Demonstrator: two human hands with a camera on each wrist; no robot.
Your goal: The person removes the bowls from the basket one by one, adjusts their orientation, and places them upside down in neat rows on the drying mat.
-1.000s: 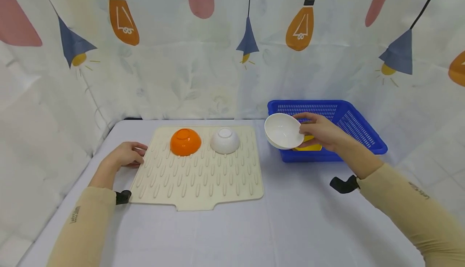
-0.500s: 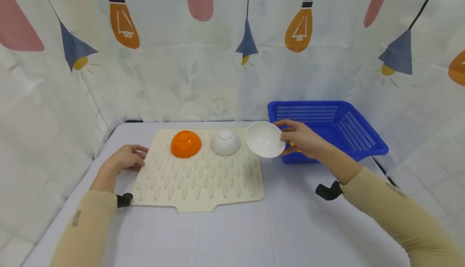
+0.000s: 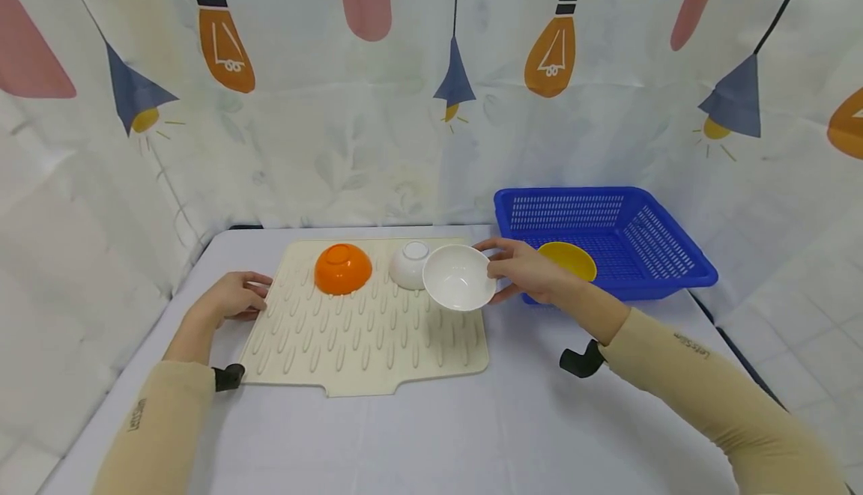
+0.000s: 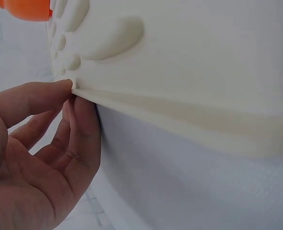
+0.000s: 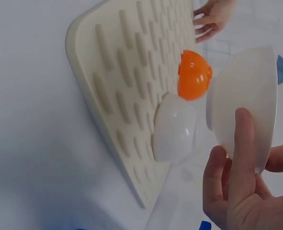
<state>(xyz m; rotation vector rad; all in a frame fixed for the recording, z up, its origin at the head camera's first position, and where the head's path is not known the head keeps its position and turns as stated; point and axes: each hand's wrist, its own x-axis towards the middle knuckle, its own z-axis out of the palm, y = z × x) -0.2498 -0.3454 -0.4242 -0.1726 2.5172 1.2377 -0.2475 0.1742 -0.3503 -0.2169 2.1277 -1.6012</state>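
A white bowl (image 3: 458,278) is pinched at its rim by my right hand (image 3: 529,274), thumb on the inside and fingers against the outer wall. It hangs above the right side of a cream ridged drying mat (image 3: 377,345), its hollow tipped toward the head camera. Upside down on the mat's far part rest an orange bowl (image 3: 342,269) and a second white bowl (image 3: 407,266), which the held bowl partly covers. At the mat's left edge, my left hand (image 3: 234,296) pinches the thin rim between thumb and fingers, as the left wrist view (image 4: 50,143) shows.
Behind my right forearm stands a blue plastic basket (image 3: 607,214) at the table's far right, with a yellow bowl (image 3: 569,259) in it. A white cloth (image 3: 431,442) covers the table. A patterned curtain (image 3: 337,128) hangs behind.
My right hand has carried the white bowl leftward and nearer, from over the basket's front to over the mat. The yellow bowl has come into fuller view. My left hand keeps its place.
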